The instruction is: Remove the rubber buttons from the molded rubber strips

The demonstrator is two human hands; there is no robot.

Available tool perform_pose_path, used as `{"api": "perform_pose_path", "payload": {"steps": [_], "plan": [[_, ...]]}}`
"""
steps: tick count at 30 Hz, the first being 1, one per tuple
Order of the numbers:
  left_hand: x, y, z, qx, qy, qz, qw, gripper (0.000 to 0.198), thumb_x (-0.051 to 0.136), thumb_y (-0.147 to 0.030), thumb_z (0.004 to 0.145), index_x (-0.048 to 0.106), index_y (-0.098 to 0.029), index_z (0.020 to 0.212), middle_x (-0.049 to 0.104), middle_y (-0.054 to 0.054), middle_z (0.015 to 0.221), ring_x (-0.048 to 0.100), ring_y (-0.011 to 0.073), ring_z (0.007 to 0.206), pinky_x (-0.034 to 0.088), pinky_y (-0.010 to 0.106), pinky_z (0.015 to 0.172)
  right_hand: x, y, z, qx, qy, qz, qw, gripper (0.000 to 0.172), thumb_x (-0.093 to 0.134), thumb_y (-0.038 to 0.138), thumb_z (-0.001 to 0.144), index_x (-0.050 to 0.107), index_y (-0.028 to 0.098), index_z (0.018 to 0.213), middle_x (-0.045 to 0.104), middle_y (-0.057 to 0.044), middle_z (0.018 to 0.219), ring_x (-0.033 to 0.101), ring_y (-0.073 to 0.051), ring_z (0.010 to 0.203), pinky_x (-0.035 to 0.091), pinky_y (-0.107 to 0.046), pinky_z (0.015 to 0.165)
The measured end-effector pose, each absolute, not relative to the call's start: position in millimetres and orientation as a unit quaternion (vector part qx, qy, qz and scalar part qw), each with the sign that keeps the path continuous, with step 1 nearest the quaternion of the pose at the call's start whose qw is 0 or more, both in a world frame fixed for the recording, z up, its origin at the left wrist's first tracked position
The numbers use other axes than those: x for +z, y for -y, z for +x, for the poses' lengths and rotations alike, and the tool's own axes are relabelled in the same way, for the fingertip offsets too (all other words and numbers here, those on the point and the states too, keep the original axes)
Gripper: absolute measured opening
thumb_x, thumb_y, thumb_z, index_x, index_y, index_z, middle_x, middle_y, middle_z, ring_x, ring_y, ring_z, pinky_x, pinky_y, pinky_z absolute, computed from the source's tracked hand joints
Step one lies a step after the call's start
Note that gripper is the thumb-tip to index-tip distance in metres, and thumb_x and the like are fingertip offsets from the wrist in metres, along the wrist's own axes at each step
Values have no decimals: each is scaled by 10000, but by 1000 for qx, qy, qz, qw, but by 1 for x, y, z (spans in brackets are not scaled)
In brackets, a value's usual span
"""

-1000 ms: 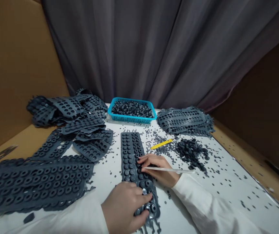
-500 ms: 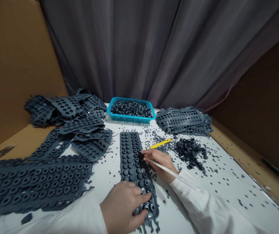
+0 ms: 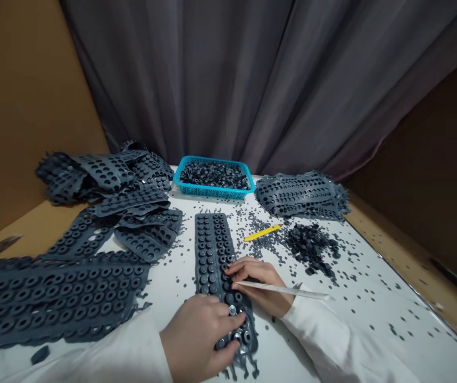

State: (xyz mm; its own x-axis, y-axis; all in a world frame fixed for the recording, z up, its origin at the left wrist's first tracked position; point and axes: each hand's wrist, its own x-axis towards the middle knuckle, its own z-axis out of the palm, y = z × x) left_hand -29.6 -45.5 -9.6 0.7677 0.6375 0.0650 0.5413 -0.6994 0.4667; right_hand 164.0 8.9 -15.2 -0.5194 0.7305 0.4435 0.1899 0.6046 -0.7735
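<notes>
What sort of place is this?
Probably a small handwork bench: a white tabletop strewn with tiny dark discs, a dark grey, rubbery-looking studded strip, and a blue plastic basket full of small dark pieces.

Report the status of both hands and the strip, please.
Left hand on near end of dark strip. Right hand over it, holding white stick. Yellow tool beyond, clear of hands.

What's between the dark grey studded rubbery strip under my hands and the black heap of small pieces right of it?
The head view shows a yellow pointed stick and scattered small dark discs between strip and heap, plus your right hand nearer you.
</notes>
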Motion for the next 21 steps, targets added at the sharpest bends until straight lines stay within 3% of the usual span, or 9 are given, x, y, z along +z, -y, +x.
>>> {"api": "perform_pose_path", "payload": {"steps": [14,21], "plan": [[-9,45,-30,111,-323,916,210,349,505,-349,835,558,-254,1166,654,17,842,578,204,757,437,324,676,-16,-19,163,174,864,-286,376,118,531,183,866,606,191,775,698,-89,867,630,-190,828,496,-343,762],[-8,46,-29,116,-319,918,204,343,501,-337,835,563,-253,1162,652,16,822,575,192,737,434,312,675,-7,-8,167,303,804,-311,407,92,615,241,820,616,181,751,696,-104,894,633,-208,906,511,-373,800]]}}
